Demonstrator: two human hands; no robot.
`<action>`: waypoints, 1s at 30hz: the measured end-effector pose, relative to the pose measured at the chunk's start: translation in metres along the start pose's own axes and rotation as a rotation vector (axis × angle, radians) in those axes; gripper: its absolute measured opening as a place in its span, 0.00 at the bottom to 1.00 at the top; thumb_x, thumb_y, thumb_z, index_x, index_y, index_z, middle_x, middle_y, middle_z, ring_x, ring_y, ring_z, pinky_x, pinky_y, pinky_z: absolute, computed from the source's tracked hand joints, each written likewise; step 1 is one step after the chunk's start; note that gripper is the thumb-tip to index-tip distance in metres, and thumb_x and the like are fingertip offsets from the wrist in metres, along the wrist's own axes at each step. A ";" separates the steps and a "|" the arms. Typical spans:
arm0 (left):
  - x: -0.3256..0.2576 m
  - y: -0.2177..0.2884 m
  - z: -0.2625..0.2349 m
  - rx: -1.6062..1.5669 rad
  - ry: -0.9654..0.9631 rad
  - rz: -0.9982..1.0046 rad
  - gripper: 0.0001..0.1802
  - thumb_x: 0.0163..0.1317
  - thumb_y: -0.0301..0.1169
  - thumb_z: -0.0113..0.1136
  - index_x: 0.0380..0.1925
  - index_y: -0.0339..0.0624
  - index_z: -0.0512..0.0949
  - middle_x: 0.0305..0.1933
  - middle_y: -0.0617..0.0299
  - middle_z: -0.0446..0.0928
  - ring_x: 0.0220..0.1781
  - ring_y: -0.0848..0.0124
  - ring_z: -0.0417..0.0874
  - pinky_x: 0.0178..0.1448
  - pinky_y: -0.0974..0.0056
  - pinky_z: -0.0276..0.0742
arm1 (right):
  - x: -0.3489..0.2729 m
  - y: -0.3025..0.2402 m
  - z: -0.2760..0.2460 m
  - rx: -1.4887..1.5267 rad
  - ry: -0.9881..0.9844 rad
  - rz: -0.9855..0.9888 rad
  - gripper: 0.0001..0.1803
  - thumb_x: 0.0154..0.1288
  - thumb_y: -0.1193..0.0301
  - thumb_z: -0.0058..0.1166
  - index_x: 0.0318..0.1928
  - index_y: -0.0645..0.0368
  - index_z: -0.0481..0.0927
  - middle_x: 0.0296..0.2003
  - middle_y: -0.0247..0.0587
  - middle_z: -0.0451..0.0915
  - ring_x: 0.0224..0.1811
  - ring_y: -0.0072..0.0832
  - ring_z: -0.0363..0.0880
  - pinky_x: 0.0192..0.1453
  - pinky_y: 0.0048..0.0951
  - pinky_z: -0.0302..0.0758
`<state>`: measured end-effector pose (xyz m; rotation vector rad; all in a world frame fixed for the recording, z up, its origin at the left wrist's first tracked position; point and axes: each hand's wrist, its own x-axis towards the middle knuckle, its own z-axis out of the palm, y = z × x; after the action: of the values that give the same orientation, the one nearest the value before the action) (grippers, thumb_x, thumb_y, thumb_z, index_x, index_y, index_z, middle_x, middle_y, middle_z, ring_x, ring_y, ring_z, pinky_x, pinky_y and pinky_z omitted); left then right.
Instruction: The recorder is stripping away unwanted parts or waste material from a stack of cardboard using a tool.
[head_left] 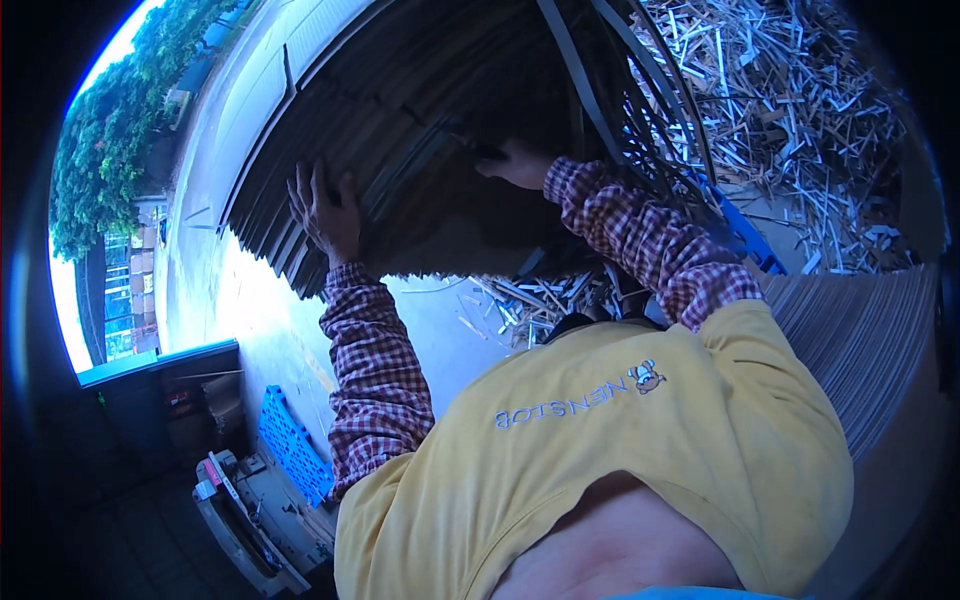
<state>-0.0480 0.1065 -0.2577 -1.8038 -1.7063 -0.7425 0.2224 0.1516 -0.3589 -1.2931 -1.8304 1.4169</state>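
A large, thick stack of cardboard sheets (285, 235) stands before me, its layered edges in deep shadow. Spread fingers of my left hand (330, 212) lie against the stack's face on the left. Farther right, my right hand (520, 163) is closed around a dark, slim tool (487, 151) that points left against the cardboard; its exact kind is lost in the shadow. Long narrow cardboard strips (585, 75) hang loose from the stack's right side, beyond my right hand.
A big heap of cut cardboard strips (790, 130) covers the floor at the far right, with more scraps (560, 310) below the stack. Blue plastic pallets (293, 445) show left and right. Another cardboard stack (850, 340) is beside my right arm. Grey equipment (245, 520) stands lower left.
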 end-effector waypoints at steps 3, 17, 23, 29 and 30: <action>0.001 -0.001 -0.001 0.003 -0.002 0.001 0.25 0.56 0.46 0.57 0.53 0.51 0.72 0.63 0.55 0.62 0.66 0.51 0.57 0.67 0.49 0.51 | 0.010 0.000 0.011 0.076 0.039 -0.100 0.19 0.61 0.56 0.50 0.33 0.60 0.79 0.27 0.40 0.79 0.32 0.31 0.77 0.40 0.34 0.68; -0.010 0.005 -0.010 0.007 -0.054 0.003 0.25 0.55 0.43 0.57 0.54 0.52 0.71 0.63 0.55 0.62 0.66 0.51 0.57 0.67 0.47 0.49 | -0.122 0.143 -0.034 -0.211 0.005 0.381 0.23 0.57 0.63 0.46 0.53 0.54 0.72 0.46 0.55 0.75 0.49 0.44 0.74 0.56 0.37 0.68; -0.003 0.001 -0.006 0.014 -0.023 -0.008 0.24 0.57 0.43 0.56 0.54 0.53 0.70 0.64 0.55 0.61 0.66 0.51 0.57 0.68 0.48 0.49 | -0.171 0.154 -0.075 -0.244 0.043 -0.270 0.17 0.55 0.61 0.54 0.41 0.59 0.79 0.27 0.47 0.80 0.31 0.38 0.79 0.39 0.36 0.73; 0.004 0.004 0.001 0.000 -0.034 0.008 0.25 0.57 0.44 0.55 0.55 0.54 0.70 0.64 0.55 0.61 0.67 0.52 0.56 0.68 0.48 0.49 | -0.065 0.029 -0.017 0.081 -0.015 -0.197 0.17 0.57 0.60 0.56 0.28 0.65 0.78 0.19 0.42 0.76 0.24 0.27 0.75 0.33 0.31 0.70; 0.002 0.001 0.002 0.006 -0.031 0.003 0.25 0.57 0.45 0.55 0.55 0.54 0.70 0.64 0.56 0.61 0.67 0.52 0.55 0.68 0.48 0.49 | -0.051 0.007 -0.019 0.028 -0.085 -0.096 0.18 0.58 0.59 0.55 0.29 0.64 0.78 0.21 0.43 0.77 0.26 0.29 0.76 0.34 0.32 0.70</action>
<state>-0.0467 0.1093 -0.2578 -1.8231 -1.7231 -0.7109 0.2630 0.1156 -0.3501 -1.1319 -1.8941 1.4610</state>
